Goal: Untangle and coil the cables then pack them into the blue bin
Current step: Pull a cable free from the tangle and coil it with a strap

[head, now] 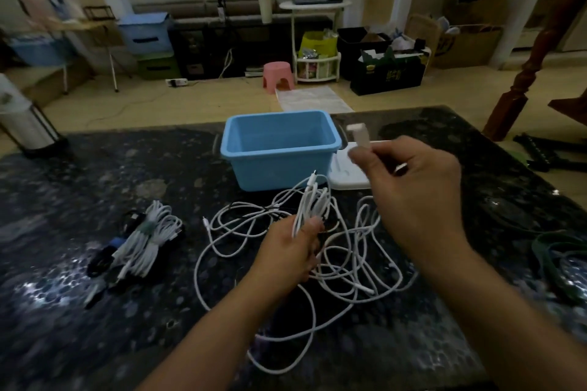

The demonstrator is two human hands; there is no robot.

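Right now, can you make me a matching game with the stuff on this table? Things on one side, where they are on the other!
Things:
1. blue bin
2. white plug
3. bunch of white cable loops
4. tied cable bundles

Places:
A. gripped in the left hand
B. lying on the table's left side
C. pinched in the right hand
D. standing behind the tangle, nothing inside

Pairs: 1-D, 2-C, 3-A, 4-B
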